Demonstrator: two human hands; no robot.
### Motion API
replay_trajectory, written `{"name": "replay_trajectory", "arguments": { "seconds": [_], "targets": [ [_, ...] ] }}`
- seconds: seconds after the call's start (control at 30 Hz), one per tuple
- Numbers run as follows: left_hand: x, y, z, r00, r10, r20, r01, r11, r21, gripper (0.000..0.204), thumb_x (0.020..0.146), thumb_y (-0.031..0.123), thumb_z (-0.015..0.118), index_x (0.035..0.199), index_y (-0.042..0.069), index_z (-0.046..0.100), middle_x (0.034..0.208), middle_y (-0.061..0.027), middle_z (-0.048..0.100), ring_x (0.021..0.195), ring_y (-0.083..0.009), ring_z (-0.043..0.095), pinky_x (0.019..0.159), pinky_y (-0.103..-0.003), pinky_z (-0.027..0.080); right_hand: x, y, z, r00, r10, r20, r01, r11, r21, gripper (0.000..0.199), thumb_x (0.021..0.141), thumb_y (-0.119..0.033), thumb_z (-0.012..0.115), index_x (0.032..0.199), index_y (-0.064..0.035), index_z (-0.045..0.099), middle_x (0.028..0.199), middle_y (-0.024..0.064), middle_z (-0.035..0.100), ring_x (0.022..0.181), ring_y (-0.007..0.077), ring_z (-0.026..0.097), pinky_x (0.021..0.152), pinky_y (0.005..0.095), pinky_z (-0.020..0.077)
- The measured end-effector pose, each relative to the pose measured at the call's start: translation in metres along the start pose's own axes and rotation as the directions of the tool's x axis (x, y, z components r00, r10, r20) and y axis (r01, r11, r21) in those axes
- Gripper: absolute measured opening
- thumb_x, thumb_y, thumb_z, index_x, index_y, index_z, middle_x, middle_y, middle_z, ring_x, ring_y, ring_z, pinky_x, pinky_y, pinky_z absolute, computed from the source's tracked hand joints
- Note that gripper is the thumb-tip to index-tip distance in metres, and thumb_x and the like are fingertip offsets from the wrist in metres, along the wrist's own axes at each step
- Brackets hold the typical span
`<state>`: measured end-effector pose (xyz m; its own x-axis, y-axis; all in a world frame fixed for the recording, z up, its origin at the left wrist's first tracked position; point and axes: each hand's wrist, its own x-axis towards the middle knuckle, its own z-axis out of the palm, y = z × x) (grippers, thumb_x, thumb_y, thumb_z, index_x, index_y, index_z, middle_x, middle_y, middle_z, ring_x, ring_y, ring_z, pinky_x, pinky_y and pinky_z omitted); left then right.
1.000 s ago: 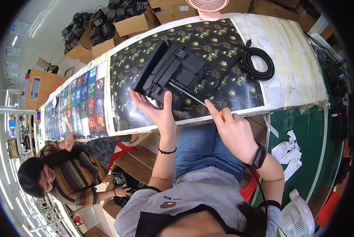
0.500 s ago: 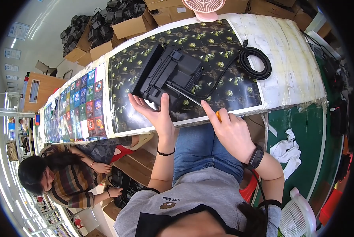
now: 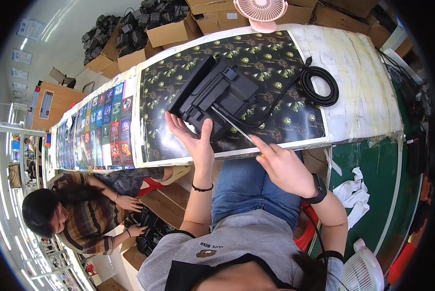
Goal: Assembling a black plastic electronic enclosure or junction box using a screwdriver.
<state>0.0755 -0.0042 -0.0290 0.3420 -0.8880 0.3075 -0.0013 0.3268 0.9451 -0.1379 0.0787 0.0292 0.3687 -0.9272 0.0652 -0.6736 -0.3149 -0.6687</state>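
The handle (image 3: 263, 156) of the slim tool (image 3: 236, 127) is mostly hidden.

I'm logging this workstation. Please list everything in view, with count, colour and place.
Table: one, whitish, centre
Mat: one, dark print, table's middle
Hard case: one, black, on mat
Cable: one, black, coiled right of case
Screwdriver: one, metallic shaft, tip at case
Picture prints: many, multicoloured, table's left
Fans: two, pink far edge, pale lower right
Cartons: several, brown, beyond table
Loose units: many, black, in far-left cartons
Green surface: one, green, right
Crumpled sheet: one, white, on green surface
Cabinet: one, brown, far left
Co-worker: one, striped top, lower left
Shirt: one, grey, bottom centre
Jeans: one pair, blue, lower centre
Watch: one, black, right wrist
Left grip: one, bare, against case
Right grip: one, bare, around screwdriver
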Motion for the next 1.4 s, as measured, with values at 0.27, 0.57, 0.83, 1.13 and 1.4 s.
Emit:
{"name": "replay_trajectory", "arguments": {
  "seconds": [0.27, 0.57, 0.83, 1.13, 1.4],
  "targets": [
    [0.001, -0.003, -0.003, 0.995, 0.099, -0.020, -0.100, 0.994, -0.047, 0.109, 0.077, 0.003, 0.076, 0.157, 0.016, 0.003, 0.159, -0.0218, 0.003, 0.149, -0.0289, 0.005, 0.118, -0.039, 0.004, -0.004, 0.001, -0.022, 0.999, -0.015, 0.041, 0.004, 0.967, 0.254, 0.053, 0.095, -0.014, 0.058, 0.144, -0.0066, 0.040, 0.083, 0.0197, 0.066, 0.065, 0.0365, 0.065, 0.059, 0.0414, 0.0511],
    [-0.002, -0.003, -0.030, 0.991, 0.095, 0.097, -0.082, 0.989, -0.123, 0.139, 0.057, 0.029, 0.093, 0.157, 0.018, -0.004, 0.151, -0.0164, 0.018, 0.140, -0.0291, 0.025, 0.117, -0.041, 0.017, -0.006, 0.051, -0.089, 0.934, 0.177, -0.309, -0.021, 0.894, 0.448, 0.020, 0.087, -0.012, 0.071, 0.097, -0.0058, 0.055, 0.073, -0.0014, 0.056, 0.060, 0.0077, 0.055, 0.052, 0.0248, 0.0456],
    [0.002, -0.003, -0.027, 0.933, 0.184, 0.311, -0.157, 0.982, -0.107, 0.138, 0.055, 0.034, 0.092, 0.157, 0.019, 0.001, 0.154, -0.0164, 0.024, 0.140, -0.0308, 0.027, 0.116, -0.042, 0.021, 0.043, 0.088, -0.012, 0.867, 0.363, -0.343, 0.076, 0.582, 0.810, 0.020, 0.093, -0.011, 0.065, 0.090, -0.0115, 0.045, 0.115, 0.0041, 0.067, 0.070, 0.0014, 0.052, 0.053, 0.0167, 0.0429],
    [-0.008, 0.013, -0.001, 0.918, -0.076, 0.388, 0.184, 0.951, -0.248, 0.130, 0.059, 0.030, 0.088, 0.158, 0.014, 0.005, 0.152, -0.0157, 0.028, 0.139, -0.0303, 0.032, 0.114, -0.040, 0.026, 0.041, 0.083, -0.019, 0.830, 0.378, -0.411, 0.158, 0.548, 0.821, 0.021, 0.091, 0.000, 0.062, 0.089, -0.0108, 0.044, 0.112, 0.0072, 0.065, 0.093, 0.0071, 0.061, 0.068, 0.0201, 0.0497],
    [-0.013, 0.005, 0.016, 0.793, -0.372, 0.482, 0.565, 0.744, -0.356, 0.088, 0.080, 0.013, 0.060, 0.156, 0.010, 0.017, 0.148, -0.0190, 0.038, 0.129, -0.0323, 0.049, 0.105, -0.042, 0.045, 0.026, 0.103, -0.047, 0.848, 0.153, -0.508, 0.320, 0.617, 0.720, 0.030, 0.087, -0.001, 0.071, 0.086, -0.0115, 0.043, 0.108, 0.0143, 0.066, 0.100, 0.0123, 0.063, 0.066, 0.0192, 0.0473]
  ]
}}
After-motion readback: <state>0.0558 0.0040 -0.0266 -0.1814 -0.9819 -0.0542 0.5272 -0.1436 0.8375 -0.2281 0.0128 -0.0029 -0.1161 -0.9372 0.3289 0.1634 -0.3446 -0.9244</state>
